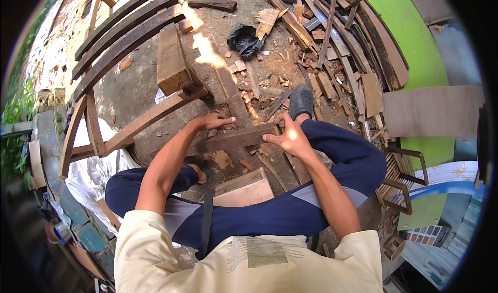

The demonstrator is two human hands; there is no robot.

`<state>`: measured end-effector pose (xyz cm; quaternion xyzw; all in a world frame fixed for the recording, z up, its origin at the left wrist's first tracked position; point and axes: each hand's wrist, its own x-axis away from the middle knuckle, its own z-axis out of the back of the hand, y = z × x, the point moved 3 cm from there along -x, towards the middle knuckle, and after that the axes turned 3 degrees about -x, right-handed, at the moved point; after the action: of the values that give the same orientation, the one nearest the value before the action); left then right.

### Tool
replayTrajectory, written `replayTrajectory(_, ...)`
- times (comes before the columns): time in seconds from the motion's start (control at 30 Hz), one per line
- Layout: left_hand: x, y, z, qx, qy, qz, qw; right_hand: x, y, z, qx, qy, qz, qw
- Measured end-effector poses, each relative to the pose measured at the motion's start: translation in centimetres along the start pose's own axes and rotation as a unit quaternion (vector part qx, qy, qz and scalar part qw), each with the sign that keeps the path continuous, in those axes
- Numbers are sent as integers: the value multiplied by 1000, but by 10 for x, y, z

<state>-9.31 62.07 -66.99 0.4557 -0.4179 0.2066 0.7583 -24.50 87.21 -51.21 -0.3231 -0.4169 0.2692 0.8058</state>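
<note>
A short dark wooden board (228,140) lies crosswise in front of me, over a long plank (228,88) on the ground. My right hand (291,139) grips the board's right end, thumb on the near side and fingers over the far edge. Just beyond the board's far edge is my left hand (212,121), its fingers stretched to the right; whether it touches the wood I cannot tell. Between my legs sits a pale wooden block (249,193), partly hidden by my trousers.
A slatted wooden frame (140,124) with a thick beam (174,59) stands at the left. Wood scraps (327,85) and long boards (358,44) lie at the far right. A black plastic bag (245,40) rests among chips. Nearby stands a small slatted wooden piece (402,181).
</note>
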Motion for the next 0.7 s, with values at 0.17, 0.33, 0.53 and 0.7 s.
replayTrajectory(0.17,39,-22,-10,58,106,-67,990,-18,8,-4,4,21,54,998)
replayTrajectory(0.33,65,-16,-38,9,193,-138,971,-20,-13,-4,24,19,37,999)
replayTrajectory(0.53,99,8,-47,-159,317,-123,927,-11,-36,-3,19,30,115,993)
replayTrajectory(0.7,117,13,-66,-126,471,-90,869,0,-46,10,-12,95,199,975)
